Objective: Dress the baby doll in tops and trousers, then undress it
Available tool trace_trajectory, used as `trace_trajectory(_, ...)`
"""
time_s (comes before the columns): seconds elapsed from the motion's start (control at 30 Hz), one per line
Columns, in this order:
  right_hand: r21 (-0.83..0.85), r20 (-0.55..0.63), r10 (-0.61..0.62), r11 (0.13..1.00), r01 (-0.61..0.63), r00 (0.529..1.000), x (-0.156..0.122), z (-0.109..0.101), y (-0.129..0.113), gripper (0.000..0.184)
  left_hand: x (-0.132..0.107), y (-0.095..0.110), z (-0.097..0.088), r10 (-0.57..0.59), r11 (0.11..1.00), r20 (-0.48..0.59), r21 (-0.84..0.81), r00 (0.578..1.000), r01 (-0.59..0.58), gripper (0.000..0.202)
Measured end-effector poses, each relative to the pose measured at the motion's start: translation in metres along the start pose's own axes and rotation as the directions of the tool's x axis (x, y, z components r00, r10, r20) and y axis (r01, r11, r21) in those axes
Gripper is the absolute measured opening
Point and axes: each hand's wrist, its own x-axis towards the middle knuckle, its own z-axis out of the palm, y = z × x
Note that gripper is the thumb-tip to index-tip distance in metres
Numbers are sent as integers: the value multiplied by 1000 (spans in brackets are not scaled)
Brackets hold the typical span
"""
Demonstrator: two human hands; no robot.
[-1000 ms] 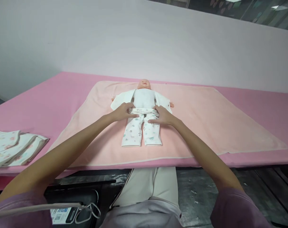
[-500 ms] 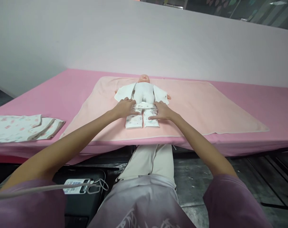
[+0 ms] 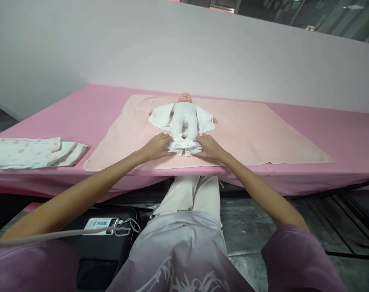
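Note:
A baby doll (image 3: 185,113) lies on its back, head toward the wall, with a white cloth body. Its open white top (image 3: 162,116) spreads out to both sides under the arms. Printed white baby trousers (image 3: 184,145) are bunched around the doll's lower legs. My left hand (image 3: 158,146) grips the waistband's left side, thumb and fingers closed on the fabric. On the opposite side, my right hand (image 3: 209,147) pinches the same waistband. The trouser legs lie crumpled below the waistband, and the doll's feet are hidden in the cloth.
Beneath the doll is a peach blanket (image 3: 248,134) on a pink-covered table (image 3: 348,142). Folded printed cloths (image 3: 29,152) lie at the left. A white wall (image 3: 184,48) stands behind. Below the table edge, a phone-like device (image 3: 101,225) with a cord rests on a black case (image 3: 105,251).
Both hands have moved down toward me with the waistband, from near the doll's thighs to its lower legs. More of the doll's legs shows, and the trouser legs are now bunched up.

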Motion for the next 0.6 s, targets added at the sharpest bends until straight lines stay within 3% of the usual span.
trace_trajectory(0.13,25,-21,-29,999,29,999,-18,-8,-20,24,-12,12,-15,91,995,-27,-41,995,-93,38)
trace_trajectory(0.27,76,-12,18,997,-17,1000,-40,-41,-51,16,-30,33,-47,139,984,11,-117,990,-137,43)
trace_trajectory(0.43,242,94,0,970,-23,996,-50,-113,-76,26,-35,62,-112,137,984,87,-126,987,-126,51)
trace_trajectory(0.6,171,184,10,984,-42,983,-7,-185,-54,61,5,59,-190,81,997,44,0,996,-81,77)
